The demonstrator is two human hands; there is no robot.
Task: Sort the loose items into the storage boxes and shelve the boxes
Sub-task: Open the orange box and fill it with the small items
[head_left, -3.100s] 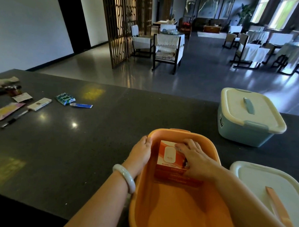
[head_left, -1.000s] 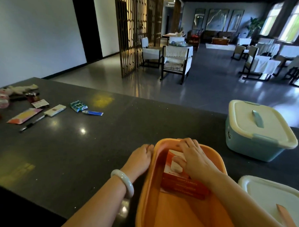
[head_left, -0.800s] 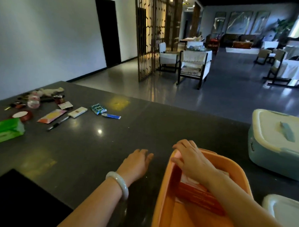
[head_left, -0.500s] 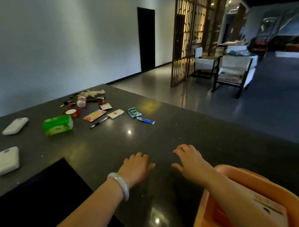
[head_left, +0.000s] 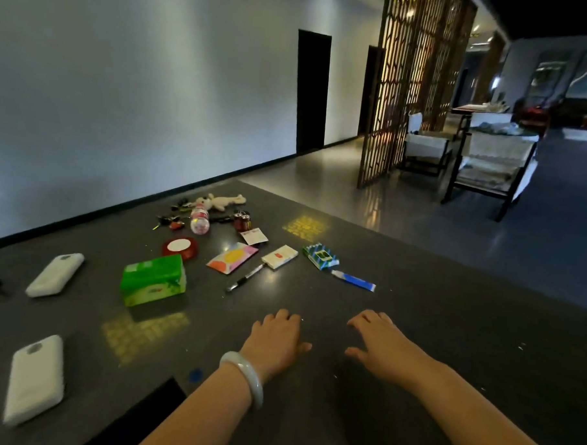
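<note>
Left grip (head_left: 275, 342): I see it flat on the desk (head_left: 432, 329), fingers loose, holding nothing.
Right grip (head_left: 379, 344): hovering, spread, unladen.
Ahead: pen (head_left: 244, 278), tissues (head_left: 153, 279).

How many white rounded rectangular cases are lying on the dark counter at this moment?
2. One white case lies at the far left, left of the green tissue pack. The other white case lies nearer, at the lower left. More could sit outside the frame.
</note>
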